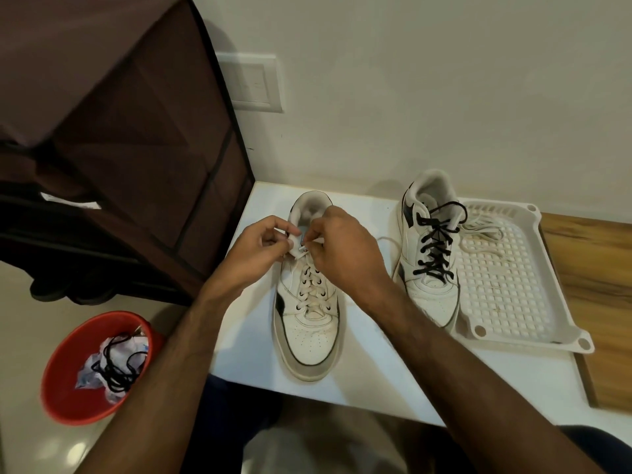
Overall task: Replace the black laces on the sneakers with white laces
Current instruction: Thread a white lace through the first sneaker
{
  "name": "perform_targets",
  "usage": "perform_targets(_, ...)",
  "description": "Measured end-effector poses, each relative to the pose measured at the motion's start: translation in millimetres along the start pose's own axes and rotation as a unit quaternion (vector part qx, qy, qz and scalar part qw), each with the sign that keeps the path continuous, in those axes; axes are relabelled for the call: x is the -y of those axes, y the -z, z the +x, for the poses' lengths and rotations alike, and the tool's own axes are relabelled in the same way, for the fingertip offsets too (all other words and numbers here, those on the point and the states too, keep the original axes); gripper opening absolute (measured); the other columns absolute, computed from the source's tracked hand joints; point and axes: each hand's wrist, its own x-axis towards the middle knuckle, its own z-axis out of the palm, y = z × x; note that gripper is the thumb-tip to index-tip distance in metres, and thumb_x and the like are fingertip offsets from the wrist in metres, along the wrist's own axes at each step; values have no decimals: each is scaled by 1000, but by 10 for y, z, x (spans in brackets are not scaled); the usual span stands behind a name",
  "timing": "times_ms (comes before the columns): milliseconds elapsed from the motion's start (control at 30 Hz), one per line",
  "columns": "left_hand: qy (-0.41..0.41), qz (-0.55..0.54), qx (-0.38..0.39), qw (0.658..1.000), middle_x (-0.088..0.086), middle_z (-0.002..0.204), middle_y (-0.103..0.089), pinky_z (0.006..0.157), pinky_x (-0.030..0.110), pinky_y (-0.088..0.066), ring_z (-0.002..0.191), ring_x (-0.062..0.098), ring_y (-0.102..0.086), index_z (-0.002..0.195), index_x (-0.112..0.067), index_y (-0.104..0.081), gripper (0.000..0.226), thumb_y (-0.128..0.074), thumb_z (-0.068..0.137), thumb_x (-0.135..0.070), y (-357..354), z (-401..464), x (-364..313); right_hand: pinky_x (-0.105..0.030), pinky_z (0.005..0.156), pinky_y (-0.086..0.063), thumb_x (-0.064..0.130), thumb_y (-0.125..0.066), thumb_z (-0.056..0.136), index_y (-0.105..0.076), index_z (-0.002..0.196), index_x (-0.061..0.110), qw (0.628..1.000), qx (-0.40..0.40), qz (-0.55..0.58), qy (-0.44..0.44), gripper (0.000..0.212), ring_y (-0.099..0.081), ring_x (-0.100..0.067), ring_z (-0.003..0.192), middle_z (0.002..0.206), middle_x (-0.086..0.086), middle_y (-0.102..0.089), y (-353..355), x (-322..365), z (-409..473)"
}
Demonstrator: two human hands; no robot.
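Left fingers (273,234): curled at the top eyelets of the near sneaker (307,313), pinching a bit of white lace (309,282); the exact hold is partly hidden.
Right fingers (316,239): curled in, thumb and forefinger pinching the lace tip just over the sneaker's tongue.
Left hand (256,248): at the sneaker's collar, on its left side.
Right hand (342,248): at the collar, on its right side, close to the left hand.
Near sneaker: white smooth upper, black side panels, grey toe guard, toe pointing at the person; white lace criss-crossed up through dark eyelets.
Far sneaker (427,254): to the right of the near sneaker, same make, black lace (434,248) threaded in, its side leaning on the tray's edge.
Tray (513,285): right of the far sneaker, cream plastic, flat grid of square holes, raised rim, round holes at the corners.
Spare lace (482,230): white, loosely coiled at the tray's far end, just behind the far sneaker.
Counter (376,371): smooth white top under both sneakers, pushed against a plain pale wall (410,97); a wood-grain strip (588,268) shows beyond the tray.
Bucket (68,371): red, round, plastic, on the floor left of the near sneaker; crumpled paper and a tangled loose black lace (116,367) inside.
Floor (34,302): glossy pale tile.
Cabinet (119,131): dark brown fabric with black piping, left of and behind the near sneaker.
Switch plate (253,83): white, on the wall above the near sneaker.
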Motion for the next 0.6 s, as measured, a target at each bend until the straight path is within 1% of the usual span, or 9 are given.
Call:
perform_targets(67, -5, -2, 1, 1000, 9, 87, -70, 81, 30, -57, 80, 14, -70, 105, -16, -72, 20, -60, 97, -1, -5, -1, 3, -31, 68, -45, 23, -61, 96, -73, 101, 21, 999, 1, -46, -6, 13, -60, -19, 98, 119, 1, -57, -7, 47, 12)
perform_targets(100, -9, -1, 3, 1000, 12, 88, -70, 83, 31, -58, 81, 16, -71, 105, -16, -72, 20, -60, 97, -2, -5, -2, 9, -31, 68, -44, 23, -62, 96, -73, 101, 21, 998, 3, -56, -12, 13, -60, -20, 99, 123, 0, -55, -6, 69, 25)
perform_targets(200, -15, 0, 7, 1000, 16, 95, -71, 88, 38, -58, 87, 23, -71, 105, -19, -72, 20, -60, 97, -4, 7, -4, 27, -32, 70, -49, 23, -64, 94, -73, 103, 19, 997, 30, -65, -24, 13, -63, -23, 98, 130, -2, -53, 2, 107, 75)
perform_targets(267, -20, 4, 7, 1000, 14, 96, -72, 90, 41, -58, 90, 26, -71, 104, -21, -71, 20, -61, 97, -5, 22, -4, 30, -33, 71, -50, 25, -64, 96, -72, 107, 16, 997, 43, -65, -30, 16, -65, -25, 95, 133, -5, -51, -8, 122, 85)
perform_targets(367, -23, 0, 6, 1000, 10, 94, -73, 90, 43, -58, 90, 24, -71, 104, -22, -70, 17, -62, 97, -8, 12, -6, 26, -31, 67, -45, 26, -62, 98, -69, 112, 14, 996, 37, -77, -29, 20, -64, -25, 93, 132, -5, -50, -59, 136, 85)
perform_targets(433, -22, -6, 3, 1000, 9, 92, -73, 91, 41, -58, 90, 22, -72, 108, -22, -67, 15, -64, 98, -12, 16, -15, 28, -31, 66, -44, 24, -63, 97, -70, 111, 15, 996, 28, -82, -28, 18, -63, -23, 95, 128, -2, -52, -105, 123, 100)
perform_targets(500, -13, -34, 10, 999, 9, 93, -74, 90, 36, -58, 92, 21, -72, 116, -20, -61, 17, -62, 100, -13, 60, -37, 32, -30, 66, -47, 21, -65, 94, -73, 104, 19, 997, 23, -51, -46, 14, -65, -20, 93, 117, 3, -61, -111, 91, 125)
perform_targets(567, -6, -59, 28, 998, 12, 97, -73, 87, 30, -57, 92, 17, -71, 119, -12, -57, 23, -61, 98, -3, 99, -66, 39, -27, 65, -45, 17, -65, 91, -76, 98, 23, 997, 26, -3, -72, 14, -65, -16, 86, 99, 7, -71, -94, 49, 132)
perform_targets(600, -10, -51, 33, 998, 11, 97, -72, 85, 28, -56, 92, 16, -70, 118, -9, -57, 27, -64, 95, 2, 106, -73, 47, -27, 64, -44, 15, -66, 90, -76, 96, 24, 997, 30, 12, -75, 15, -64, -14, 82, 93, 7, -72, -88, 37, 129)
